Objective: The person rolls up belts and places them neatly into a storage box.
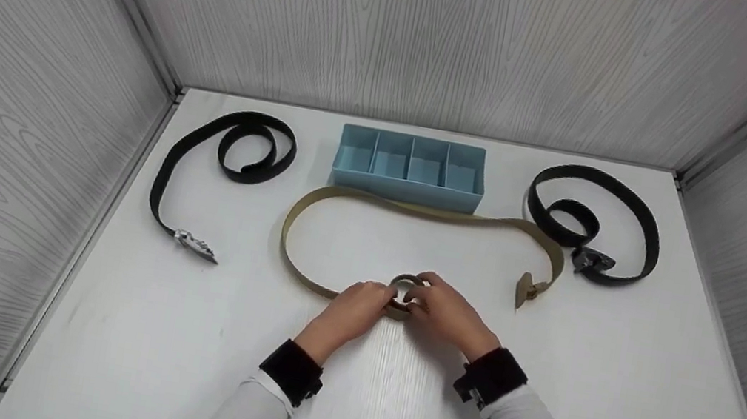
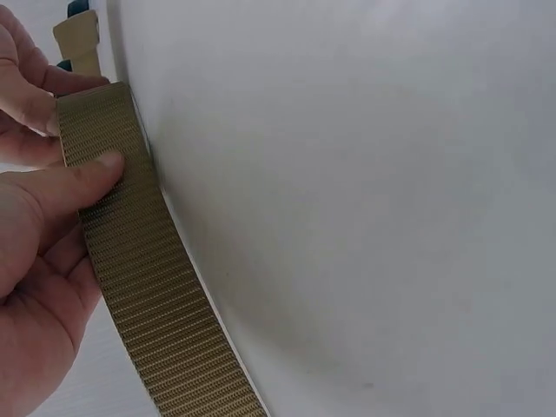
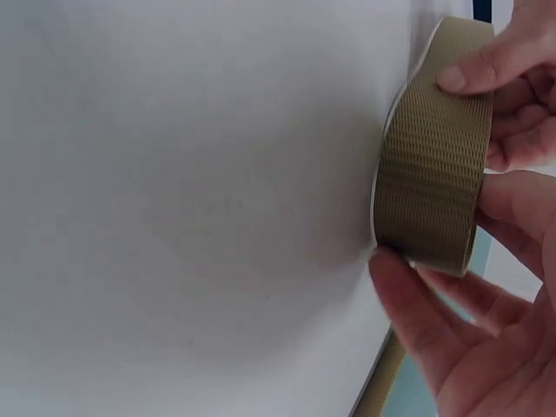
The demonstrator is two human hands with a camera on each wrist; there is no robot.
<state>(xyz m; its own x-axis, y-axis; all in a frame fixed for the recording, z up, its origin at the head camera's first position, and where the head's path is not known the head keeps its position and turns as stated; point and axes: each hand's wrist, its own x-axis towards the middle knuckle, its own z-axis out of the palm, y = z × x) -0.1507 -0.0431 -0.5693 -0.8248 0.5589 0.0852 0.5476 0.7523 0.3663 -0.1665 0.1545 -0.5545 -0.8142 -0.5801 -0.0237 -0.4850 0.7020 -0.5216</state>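
A khaki webbing belt (image 1: pixel 433 213) stands on edge in a wide loop on the white table, its near end wound into a small coil (image 3: pixel 430 174). The left hand (image 1: pixel 353 311) pinches the strap at the coil's left side; in the left wrist view its thumb lies flat on the ribbed webbing (image 2: pixel 148 243). On the coil's right side, the right hand (image 1: pixel 450 315) holds the curve between thumb and fingers. The belt's tan buckle (image 1: pixel 527 290) lies at the far end, to the right of both hands. Part of the coil is hidden behind fingers.
A light blue box (image 1: pixel 406 191) with several compartments stands behind the khaki belt. At the left lies a black belt (image 1: pixel 164 184) with a silver buckle (image 1: pixel 195 245). Another black belt (image 1: pixel 650 238) with a dark buckle (image 1: pixel 590 260) is at the right, close to the khaki loop.
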